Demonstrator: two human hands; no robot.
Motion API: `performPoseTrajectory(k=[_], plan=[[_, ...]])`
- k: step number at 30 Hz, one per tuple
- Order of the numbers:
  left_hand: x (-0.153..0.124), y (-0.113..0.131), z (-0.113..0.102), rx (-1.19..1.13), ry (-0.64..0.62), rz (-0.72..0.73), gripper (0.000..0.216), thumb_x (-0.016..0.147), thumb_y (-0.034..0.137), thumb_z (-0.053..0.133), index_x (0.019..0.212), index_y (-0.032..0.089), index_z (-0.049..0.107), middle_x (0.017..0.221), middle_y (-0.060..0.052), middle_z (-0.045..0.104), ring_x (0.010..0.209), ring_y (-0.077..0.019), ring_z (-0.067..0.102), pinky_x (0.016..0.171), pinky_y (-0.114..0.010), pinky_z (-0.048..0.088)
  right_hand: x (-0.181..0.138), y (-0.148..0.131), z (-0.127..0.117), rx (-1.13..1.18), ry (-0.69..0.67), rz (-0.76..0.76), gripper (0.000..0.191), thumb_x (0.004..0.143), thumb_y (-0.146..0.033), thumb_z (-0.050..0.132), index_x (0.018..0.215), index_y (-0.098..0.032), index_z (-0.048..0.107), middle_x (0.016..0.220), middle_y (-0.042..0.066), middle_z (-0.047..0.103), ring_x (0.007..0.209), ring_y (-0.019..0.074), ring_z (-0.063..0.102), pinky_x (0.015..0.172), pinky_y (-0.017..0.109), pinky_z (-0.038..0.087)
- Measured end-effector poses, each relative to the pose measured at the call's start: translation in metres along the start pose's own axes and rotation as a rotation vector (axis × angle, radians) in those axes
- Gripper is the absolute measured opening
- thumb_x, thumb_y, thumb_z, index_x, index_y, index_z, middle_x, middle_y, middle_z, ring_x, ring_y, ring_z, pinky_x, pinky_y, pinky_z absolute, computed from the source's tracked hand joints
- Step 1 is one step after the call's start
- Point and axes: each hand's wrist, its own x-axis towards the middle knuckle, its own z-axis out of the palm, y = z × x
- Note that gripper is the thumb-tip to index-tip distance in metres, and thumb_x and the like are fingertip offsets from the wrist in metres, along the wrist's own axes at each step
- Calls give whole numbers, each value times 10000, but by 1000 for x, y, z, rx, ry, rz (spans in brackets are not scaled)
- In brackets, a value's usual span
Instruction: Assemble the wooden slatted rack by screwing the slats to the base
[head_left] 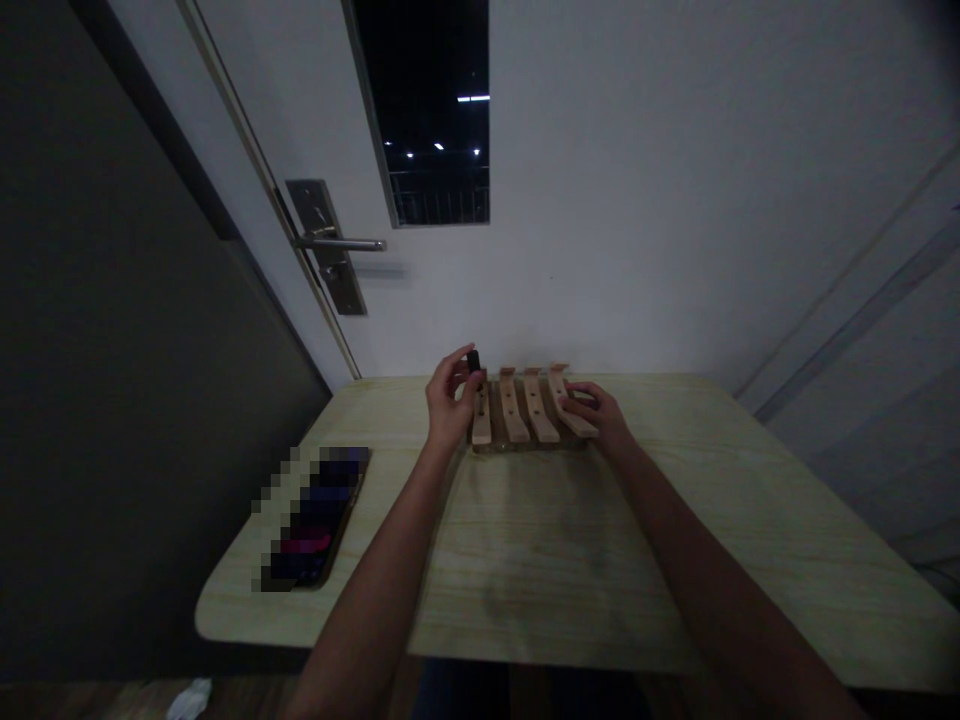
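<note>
On the table, close to the door, lies a brown wooden base [496, 446] carrying several pale, bent wooden strips [533, 405] with dark holes. My left hand [448, 402] pinches a small black cylinder [473, 360] between thumb and fingers, above the far end of the leftmost strip [481, 425]. From the right, my right hand [598, 408] closes its fingers on the rightmost strip [572, 412], which sits slanted compared with the others. Part of the base under the strips and my right fingers is hidden.
A phone [341, 515], partly pixelated, lies at the left of the light wood-grain table [540, 570]. Behind the table stands a white door [622, 230] with a metal handle [341, 243] and a dark window [427, 110]. Something white [190, 699] is on the floor.
</note>
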Motion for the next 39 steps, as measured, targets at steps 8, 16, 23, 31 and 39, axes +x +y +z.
performPoseTrajectory(k=[8,16,23,31,39], plan=[[-2,0,0,-13,-100,45,266,843,318,563,1099,247,586,1059,-56,582,943,-139,584,821,-284,504,3,5,-1,-25,19,-23,454,520,-450,769,879,-219,616,820,41,676,789,229,630,645,348,488],[0,-2,2,44,-28,14,339,760,274,667,1090,252,594,909,-21,572,798,-107,556,715,-238,498,2,2,-1,-28,10,-21,443,518,-445,778,862,-213,623,833,40,679,822,235,633,687,356,491],[-2,-2,-2,-29,-105,-13,332,876,357,507,1189,250,510,910,-37,617,817,-124,609,715,-252,510,2,3,-1,-6,8,-16,453,509,-442,780,866,-214,622,820,42,686,825,244,641,682,364,495],[-1,-9,0,112,-39,38,396,732,227,684,1106,282,566,958,-28,542,822,-124,544,683,-244,497,1,2,0,6,0,-20,440,530,-427,779,883,-217,623,831,42,685,801,229,640,668,344,494],[-2,-8,0,74,-99,19,448,777,221,628,1205,309,527,982,-35,594,820,-122,567,684,-249,519,3,6,-2,5,-10,-21,432,541,-425,770,895,-222,628,800,29,675,820,237,634,671,348,490]])
